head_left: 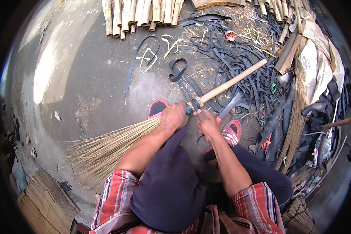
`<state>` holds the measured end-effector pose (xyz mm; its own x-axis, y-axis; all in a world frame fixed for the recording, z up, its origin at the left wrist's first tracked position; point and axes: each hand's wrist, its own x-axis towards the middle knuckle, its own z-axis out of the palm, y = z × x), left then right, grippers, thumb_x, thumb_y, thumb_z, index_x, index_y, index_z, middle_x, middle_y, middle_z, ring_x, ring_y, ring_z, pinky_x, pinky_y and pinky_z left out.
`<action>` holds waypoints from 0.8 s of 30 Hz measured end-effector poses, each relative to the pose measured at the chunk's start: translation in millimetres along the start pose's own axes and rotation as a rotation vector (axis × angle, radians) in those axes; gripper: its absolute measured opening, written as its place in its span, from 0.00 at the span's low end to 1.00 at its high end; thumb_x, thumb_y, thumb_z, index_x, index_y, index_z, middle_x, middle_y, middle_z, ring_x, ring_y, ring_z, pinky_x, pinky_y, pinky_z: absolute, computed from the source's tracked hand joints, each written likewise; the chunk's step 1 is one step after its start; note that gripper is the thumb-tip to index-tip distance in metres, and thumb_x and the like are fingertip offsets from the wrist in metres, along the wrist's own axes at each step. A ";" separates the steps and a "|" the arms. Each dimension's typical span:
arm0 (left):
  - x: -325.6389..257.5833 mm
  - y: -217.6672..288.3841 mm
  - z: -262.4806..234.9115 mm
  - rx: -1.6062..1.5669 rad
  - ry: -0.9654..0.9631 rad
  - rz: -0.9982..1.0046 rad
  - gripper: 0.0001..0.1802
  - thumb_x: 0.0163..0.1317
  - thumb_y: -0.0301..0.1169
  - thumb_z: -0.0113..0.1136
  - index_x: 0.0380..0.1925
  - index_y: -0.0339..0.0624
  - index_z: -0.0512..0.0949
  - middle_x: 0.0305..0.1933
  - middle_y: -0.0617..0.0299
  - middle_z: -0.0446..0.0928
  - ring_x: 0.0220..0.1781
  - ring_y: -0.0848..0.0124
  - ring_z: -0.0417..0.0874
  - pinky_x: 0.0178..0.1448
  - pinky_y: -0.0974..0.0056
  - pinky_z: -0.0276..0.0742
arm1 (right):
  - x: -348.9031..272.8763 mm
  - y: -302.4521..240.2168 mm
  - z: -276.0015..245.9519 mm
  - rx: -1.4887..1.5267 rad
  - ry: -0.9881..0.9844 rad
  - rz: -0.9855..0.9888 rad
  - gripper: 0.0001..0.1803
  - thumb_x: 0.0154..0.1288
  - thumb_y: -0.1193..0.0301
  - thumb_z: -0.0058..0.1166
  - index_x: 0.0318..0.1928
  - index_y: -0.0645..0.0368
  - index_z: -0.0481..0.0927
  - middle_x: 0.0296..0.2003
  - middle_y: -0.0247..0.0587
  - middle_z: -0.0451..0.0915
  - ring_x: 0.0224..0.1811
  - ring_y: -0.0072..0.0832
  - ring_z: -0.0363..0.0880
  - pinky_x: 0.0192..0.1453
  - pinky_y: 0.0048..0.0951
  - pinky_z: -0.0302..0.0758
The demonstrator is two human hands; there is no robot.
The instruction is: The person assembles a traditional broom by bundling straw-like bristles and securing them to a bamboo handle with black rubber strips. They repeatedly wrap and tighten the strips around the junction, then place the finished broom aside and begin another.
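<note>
A broom lies slantwise across my lap, its pale bristles point(113, 150) fanning out to the left and its bamboo handle point(234, 81) pointing to the upper right. My left hand point(174, 115) is closed round the bristle bundle just below the neck. There a black rubber strip point(193, 105) is wound round the bound bristle ends. Close beside the binding, my right hand point(208, 124) is closed in a pinch on the strip, its end partly hidden by the fingers. Under the handle, near my right hand, a knife point(230, 106) with a red handle rests on the floor.
Cut bamboo poles point(142, 15) are stacked at the far side. A tangle of black rubber strips point(243, 74) covers the floor to the right, beside a long bristle bundle point(296, 124). Red sandals point(233, 132) are on my feet. Woven matting point(46, 201) lies lower left.
</note>
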<state>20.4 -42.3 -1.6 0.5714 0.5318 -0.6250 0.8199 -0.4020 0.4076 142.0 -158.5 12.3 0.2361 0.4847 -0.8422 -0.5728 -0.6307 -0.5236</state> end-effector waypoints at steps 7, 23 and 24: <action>25.2 -23.6 -10.2 -0.472 -0.458 0.108 0.24 0.59 0.37 0.75 0.50 0.32 0.81 0.40 0.48 0.89 0.42 0.57 0.92 0.51 0.56 0.87 | -2.1 18.3 -21.2 0.022 -0.065 -0.014 0.14 0.86 0.56 0.50 0.45 0.52 0.73 0.21 0.21 0.62 0.15 0.14 0.53 0.20 0.23 0.51; -4.5 -16.2 -24.3 -0.226 0.009 0.183 0.38 0.65 0.52 0.70 0.62 0.32 0.72 0.55 0.34 0.82 0.59 0.38 0.84 0.63 0.43 0.79 | 2.6 4.4 -1.0 -0.207 -0.022 -0.153 0.15 0.86 0.57 0.49 0.45 0.55 0.76 0.23 0.24 0.67 0.21 0.15 0.60 0.24 0.23 0.58; -4.2 -14.7 -23.3 -0.186 -0.006 0.125 0.36 0.68 0.52 0.67 0.59 0.31 0.74 0.54 0.34 0.83 0.59 0.38 0.84 0.63 0.43 0.79 | -3.4 3.7 -2.5 -0.266 -0.015 -0.129 0.16 0.86 0.57 0.49 0.45 0.56 0.78 0.24 0.26 0.69 0.24 0.16 0.63 0.28 0.24 0.62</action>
<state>6.7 -21.3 10.5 0.6689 0.4818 -0.5661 0.7357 -0.3199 0.5970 141.1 -164.0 12.9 0.2806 0.5787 -0.7658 -0.3124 -0.6993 -0.6429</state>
